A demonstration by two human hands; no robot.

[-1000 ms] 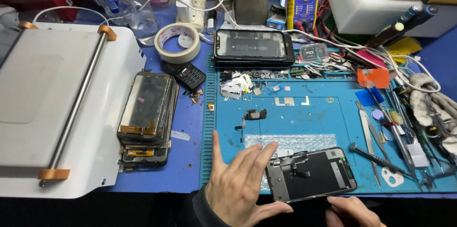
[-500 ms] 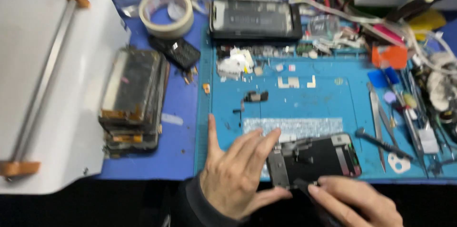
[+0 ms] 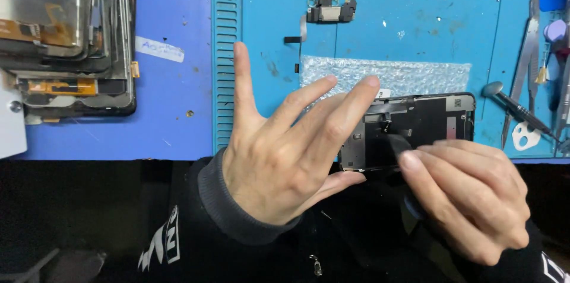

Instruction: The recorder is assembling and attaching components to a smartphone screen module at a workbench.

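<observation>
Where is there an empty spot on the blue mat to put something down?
Bare mat lies between the small black part and the bubble wrap. The stacked screens crowd the left, the tools the right, both hands the phone screen.

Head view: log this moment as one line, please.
left hand: fingers spread, steadying phone screen assembly | right hand: fingertips on assembly's near edge | surface: blue repair mat | nearby: tweezers
</observation>
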